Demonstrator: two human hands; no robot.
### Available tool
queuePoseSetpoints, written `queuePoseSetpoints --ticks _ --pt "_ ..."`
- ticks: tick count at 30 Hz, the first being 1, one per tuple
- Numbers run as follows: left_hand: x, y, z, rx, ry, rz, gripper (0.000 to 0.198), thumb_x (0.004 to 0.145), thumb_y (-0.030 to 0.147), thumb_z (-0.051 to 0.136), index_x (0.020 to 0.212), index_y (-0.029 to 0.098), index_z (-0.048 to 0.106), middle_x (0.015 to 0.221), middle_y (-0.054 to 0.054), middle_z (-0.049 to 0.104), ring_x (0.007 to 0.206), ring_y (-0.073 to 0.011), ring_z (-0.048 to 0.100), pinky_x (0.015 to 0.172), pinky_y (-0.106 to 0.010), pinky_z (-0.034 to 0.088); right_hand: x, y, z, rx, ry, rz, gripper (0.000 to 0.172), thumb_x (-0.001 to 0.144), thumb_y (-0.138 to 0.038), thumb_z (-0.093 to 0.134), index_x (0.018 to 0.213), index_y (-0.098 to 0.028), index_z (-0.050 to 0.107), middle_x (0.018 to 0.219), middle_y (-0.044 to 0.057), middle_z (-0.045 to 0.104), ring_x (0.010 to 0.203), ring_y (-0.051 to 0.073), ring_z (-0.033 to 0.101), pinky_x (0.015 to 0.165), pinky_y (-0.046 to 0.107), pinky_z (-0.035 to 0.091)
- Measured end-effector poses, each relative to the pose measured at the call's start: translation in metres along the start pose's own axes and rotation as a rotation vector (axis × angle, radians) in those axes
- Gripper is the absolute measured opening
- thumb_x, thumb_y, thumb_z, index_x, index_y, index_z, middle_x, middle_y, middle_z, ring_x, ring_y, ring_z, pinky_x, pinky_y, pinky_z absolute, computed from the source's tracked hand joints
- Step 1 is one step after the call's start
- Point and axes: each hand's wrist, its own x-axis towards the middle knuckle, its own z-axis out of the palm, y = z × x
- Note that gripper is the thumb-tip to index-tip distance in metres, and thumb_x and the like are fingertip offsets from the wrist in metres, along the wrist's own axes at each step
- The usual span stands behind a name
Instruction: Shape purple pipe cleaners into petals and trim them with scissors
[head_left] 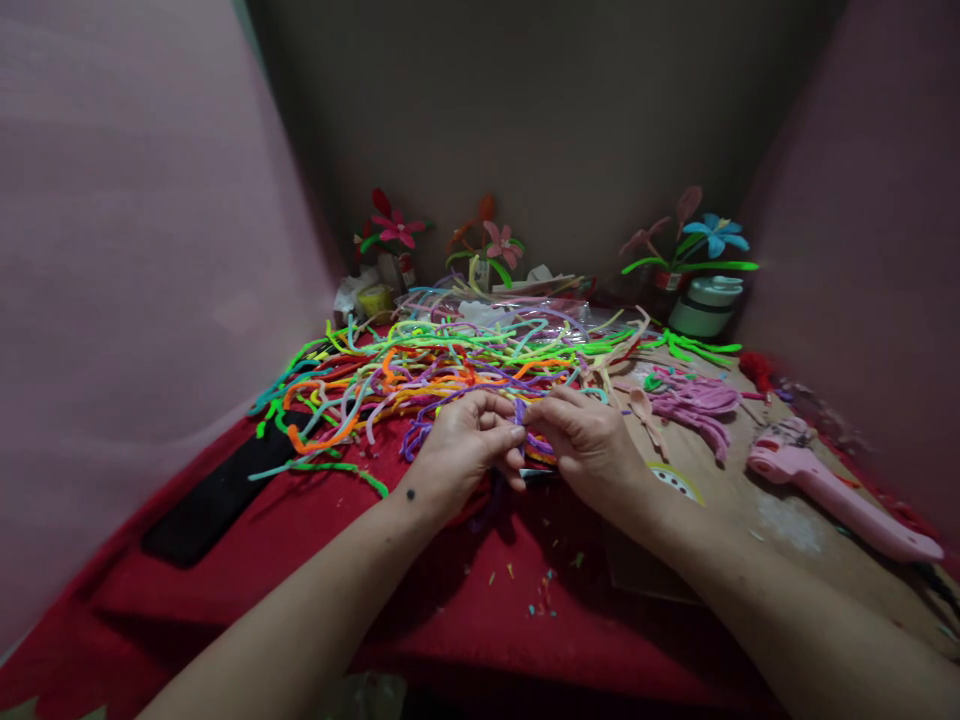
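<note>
A: ok, I'm in the room too but can't see past you; what's on the left?
B: flat black rectangular slab [202, 510] on the red cloth [210, 600]; then a big messy heap of multicoloured fuzzy stems [442, 360], a few ends poking over the slab lol
A: and the hands?
B: left hand [472, 440] is in front of the heap, thumb and fingers pinched on a small purple fuzzy strip [520, 412]; strip's right between the two hands; right hand [589, 445] has its fingertips closed on it too
A: further right?
B: brown flat cardboard sheet [724, 500]; bundle of pink fuzzy stems [697, 405] on it; then a pink plastic gun-shaped tool [840, 490]
</note>
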Motion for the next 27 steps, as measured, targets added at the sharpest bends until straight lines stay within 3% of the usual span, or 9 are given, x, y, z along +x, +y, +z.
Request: queuePoseSetpoints --ticks 11,16,22,27 --pt "-0.0011 0.0038 0.0019 0.103 -0.010 0.056 0.017 0.068 0.018 0.060 0.084 0.013 0.056 0.059 0.002 0.055 0.044 -0.0076 0.050 0.037 -0.019 0.044 0.0022 -0.0035 -0.0013 0.086 0.118 -0.019 0.011 0.079 -0.007 0.055 0.074 -0.013 0.062 0.068 0.003 0.056 0.064 0.012 0.052 0.059 0.024 0.040" --pt "-0.0013 0.0035 -0.0006 0.084 -0.044 0.039 0.019 0.066 0.015 0.060 0.085 0.013 0.055 0.060 0.003 0.055 0.044 -0.0075 0.050 0.036 -0.019 0.044 0.0026 -0.0020 -0.0020 0.127 0.069 -0.020 0.014 0.080 -0.008 0.054 0.069 -0.013 0.062 0.066 0.004 0.057 0.061 0.012 0.052 0.057 0.024 0.040" --pt "0.0008 0.0072 -0.0040 0.090 -0.001 0.088 0.016 0.069 0.017 0.061 0.082 0.011 0.055 0.056 0.002 0.056 0.044 -0.0083 0.052 0.041 -0.021 0.048 0.0040 -0.0041 -0.0049 0.289 0.072 -0.031 0.014 0.081 -0.007 0.051 0.083 -0.014 0.063 0.075 0.004 0.062 0.067 0.012 0.057 0.062 0.023 0.045" --pt "0.0003 0.0059 -0.0016 0.066 -0.034 0.074 0.019 0.069 0.019 0.062 0.085 0.011 0.055 0.059 0.001 0.058 0.045 -0.0092 0.053 0.039 -0.021 0.048 -0.0001 -0.0089 0.0000 0.213 0.157 -0.020 0.014 0.078 -0.005 0.050 0.079 -0.016 0.058 0.073 0.002 0.059 0.067 0.011 0.056 0.062 0.024 0.044"
